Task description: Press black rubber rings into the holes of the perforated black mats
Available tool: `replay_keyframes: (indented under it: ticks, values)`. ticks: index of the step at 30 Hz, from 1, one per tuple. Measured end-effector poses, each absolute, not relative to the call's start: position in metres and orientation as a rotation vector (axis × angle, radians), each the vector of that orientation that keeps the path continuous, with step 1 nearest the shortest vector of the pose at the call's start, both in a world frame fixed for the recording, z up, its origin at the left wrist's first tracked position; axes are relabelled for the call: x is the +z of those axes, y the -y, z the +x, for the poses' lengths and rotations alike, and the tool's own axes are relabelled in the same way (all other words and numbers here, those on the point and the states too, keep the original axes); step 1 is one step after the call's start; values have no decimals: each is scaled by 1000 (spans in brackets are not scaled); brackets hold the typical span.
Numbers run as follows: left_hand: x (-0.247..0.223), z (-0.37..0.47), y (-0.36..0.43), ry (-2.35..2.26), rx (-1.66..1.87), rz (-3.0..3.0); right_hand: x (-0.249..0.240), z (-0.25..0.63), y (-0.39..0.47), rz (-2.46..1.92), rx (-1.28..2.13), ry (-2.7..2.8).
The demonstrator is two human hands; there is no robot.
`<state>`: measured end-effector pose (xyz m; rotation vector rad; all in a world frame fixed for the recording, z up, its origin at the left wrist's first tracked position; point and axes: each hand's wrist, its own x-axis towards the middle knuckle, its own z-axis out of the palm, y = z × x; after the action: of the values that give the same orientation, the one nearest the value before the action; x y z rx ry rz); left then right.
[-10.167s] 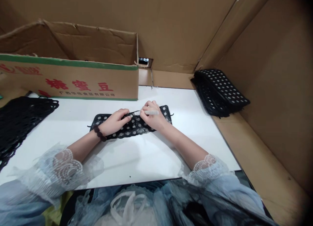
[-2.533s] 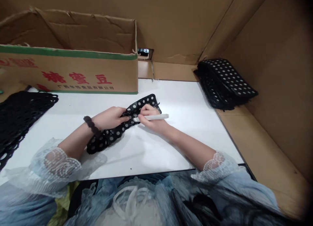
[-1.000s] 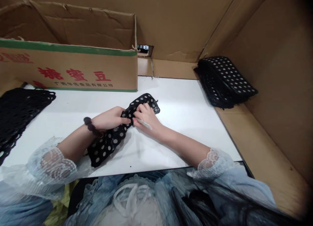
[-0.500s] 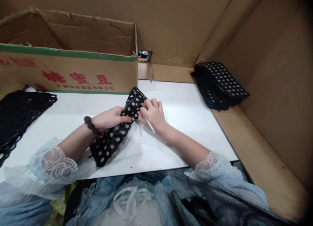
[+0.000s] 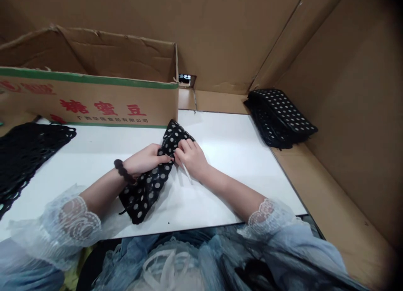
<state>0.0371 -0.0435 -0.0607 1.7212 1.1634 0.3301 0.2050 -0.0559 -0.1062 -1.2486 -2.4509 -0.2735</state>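
Observation:
A black cloth with white polka dots lies slantwise over the white table, bunched at its middle. My left hand grips it from the left, thumb on top, with a dark band round the wrist. On the right, my right hand is closed at the cloth's edge, fingertips close to my left thumb. A thin white stick-like tool pokes out below the right hand's fingers; its tip is hidden at the cloth.
An open cardboard box with red lettering stands at the back left. Black openwork fabric lies at the left. Folded dotted cloth rests at the back right, beside cardboard walls.
The whole view has shifted, so the box and table sit lower. My right hand has moved slightly left along the cloth, and the white tool is tilted more steeply.

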Motion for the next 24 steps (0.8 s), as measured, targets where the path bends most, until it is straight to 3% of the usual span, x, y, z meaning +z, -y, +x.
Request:
replay_keyframes:
  ticks: [8,14,20,24]
  values:
    - [-59,33,36,-1359,164,2223,-93,221,55,-1265,-373,2387]
    - [-65,18,11,-1516,-76,2433,-84,257,52,-1344,-128,2048]
    - [-71,15,-3,-1542,80,2383,-81,287,41,-1383,282,1569]
    - [-74,11,2,-1403,59,2352,-75,289,46,-1429,230,1462]
